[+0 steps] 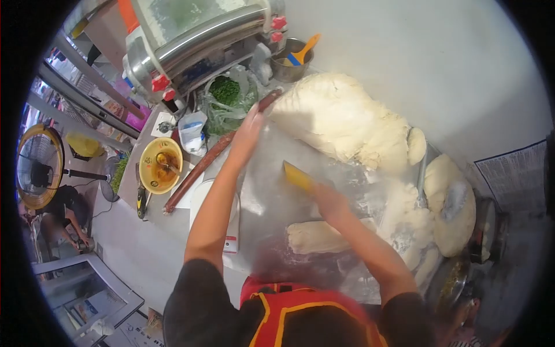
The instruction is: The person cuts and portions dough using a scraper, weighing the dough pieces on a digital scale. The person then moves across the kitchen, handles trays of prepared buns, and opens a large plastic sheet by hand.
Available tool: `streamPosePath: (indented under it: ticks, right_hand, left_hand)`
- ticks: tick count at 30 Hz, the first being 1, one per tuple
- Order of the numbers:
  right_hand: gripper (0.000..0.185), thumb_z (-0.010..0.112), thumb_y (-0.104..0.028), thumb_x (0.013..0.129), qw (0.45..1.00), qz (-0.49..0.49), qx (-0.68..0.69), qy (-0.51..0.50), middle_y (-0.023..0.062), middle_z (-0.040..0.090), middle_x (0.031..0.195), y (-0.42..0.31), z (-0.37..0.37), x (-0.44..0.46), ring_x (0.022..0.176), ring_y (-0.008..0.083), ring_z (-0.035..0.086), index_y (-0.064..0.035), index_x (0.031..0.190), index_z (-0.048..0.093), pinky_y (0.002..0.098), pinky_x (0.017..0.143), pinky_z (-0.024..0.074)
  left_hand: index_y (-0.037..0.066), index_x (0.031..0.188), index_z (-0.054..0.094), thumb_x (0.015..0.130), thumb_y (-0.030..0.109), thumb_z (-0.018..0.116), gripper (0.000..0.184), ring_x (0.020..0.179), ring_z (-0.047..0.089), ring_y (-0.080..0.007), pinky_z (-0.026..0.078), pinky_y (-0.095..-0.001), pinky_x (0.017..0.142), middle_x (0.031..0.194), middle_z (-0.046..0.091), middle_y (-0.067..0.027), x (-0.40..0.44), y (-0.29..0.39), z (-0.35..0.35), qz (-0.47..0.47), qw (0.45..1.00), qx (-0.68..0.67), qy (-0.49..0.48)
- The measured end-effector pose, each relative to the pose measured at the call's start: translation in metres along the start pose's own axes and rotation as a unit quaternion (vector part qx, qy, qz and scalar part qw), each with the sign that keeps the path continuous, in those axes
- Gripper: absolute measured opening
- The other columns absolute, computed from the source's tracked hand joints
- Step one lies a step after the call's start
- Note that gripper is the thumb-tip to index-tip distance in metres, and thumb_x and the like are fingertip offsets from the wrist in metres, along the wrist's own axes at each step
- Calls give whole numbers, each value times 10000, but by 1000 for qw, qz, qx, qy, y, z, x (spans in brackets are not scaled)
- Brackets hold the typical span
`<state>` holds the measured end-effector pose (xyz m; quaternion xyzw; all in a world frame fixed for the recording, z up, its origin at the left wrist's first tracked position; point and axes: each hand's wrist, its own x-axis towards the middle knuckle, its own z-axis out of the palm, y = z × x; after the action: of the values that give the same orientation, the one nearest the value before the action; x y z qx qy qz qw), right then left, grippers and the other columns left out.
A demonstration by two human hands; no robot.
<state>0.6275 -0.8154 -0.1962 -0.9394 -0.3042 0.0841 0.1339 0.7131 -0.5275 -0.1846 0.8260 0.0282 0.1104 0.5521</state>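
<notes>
My left hand (248, 133) reaches forward, closed around the long brown rolling pin (202, 163) near its far end. The pin lies slantwise along the left side of the metal work surface (263, 173). In my right hand (328, 202) is a dough scraper (297, 176) with a yellow part showing; it is held over the middle of the surface, partly blurred. Just below that hand a thick log of dough (315, 237) lies on the floured metal, my forearm covering part of it. Beyond, a large mound of dough (347, 118) rests against the wall.
At the left stand a yellow bowl (156, 184) of sauce, a bag of chopped greens (224, 91) and a white scale (231, 242). A dough roller machine (202, 40) and a metal pot with a brush (292, 69) are behind. More dough (462, 225) lies right.
</notes>
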Motion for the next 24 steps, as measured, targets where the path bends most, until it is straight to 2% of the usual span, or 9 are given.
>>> streamPosePath:
  ticks: [3,5,8,9,13,15,18,21,24]
  right_hand:
    - [236,498,-127,835,988,-12,-135,80,129,616,949,-10,20,52,817,318,626,-94,1063,548,435,691,499]
    - [322,513,-124,821,978,-22,-181,107,118,627,967,10,22,94,788,287,644,-108,1142,531,427,677,506]
    - [389,522,-127,810,990,7,-128,62,142,630,905,13,8,121,737,336,632,-97,1196,482,452,649,495]
    - [382,521,-132,810,994,15,-93,59,141,627,868,12,-8,125,720,353,626,-98,1188,474,460,654,490]
    - [377,512,-106,812,992,109,-50,-39,186,638,853,-16,-61,67,767,381,621,-114,1183,445,487,670,473]
    - [400,514,-89,816,990,141,-22,2,195,637,873,-16,-64,17,780,394,617,-122,1205,423,496,670,464]
    - [405,515,-78,837,973,217,57,61,218,629,893,-19,-64,-64,817,413,611,-119,1227,411,484,680,467]
    - [370,525,-87,871,938,269,115,188,247,616,909,-39,-69,-118,865,416,613,-82,1229,431,427,713,487]
    - [318,530,-84,882,910,303,135,249,223,617,988,-43,-60,-167,911,340,630,-16,1185,462,366,783,480]
  left_hand:
    - [-20,1357,365,977,312,366,505,1272,413,-277,298,-324,1044,1340,459,-197,-81,11,-48,-41,998,10,36]
    - [-19,1350,375,978,282,396,479,1192,498,-250,357,-311,995,1257,539,-185,-129,13,-62,-59,996,15,60]
    - [-22,1331,397,978,245,410,443,1121,549,-221,395,-300,952,1175,593,-172,-165,24,-62,-148,984,-71,61]
    - [-16,1328,403,975,240,414,436,1122,552,-251,396,-312,957,1176,585,-190,-173,4,-55,-47,997,37,41]
    - [-25,1291,434,950,259,453,444,1140,524,-314,386,-361,982,1190,559,-217,-204,1,-9,-4,998,39,-44]
    - [-34,1271,445,926,269,488,461,1191,471,-344,355,-392,1015,1247,513,-228,-221,-19,17,31,985,112,-125]
    - [-36,1266,439,863,264,557,516,1270,371,-356,282,-434,1064,1336,421,-231,-244,14,33,36,972,166,-165]
    - [-30,1298,407,796,277,607,621,1312,301,-365,231,-463,1087,1381,355,-237,-255,39,49,180,929,211,-243]
    - [0,1307,409,758,322,633,676,1290,329,-367,236,-485,1083,1343,390,-242,-261,42,70,234,907,218,-273]
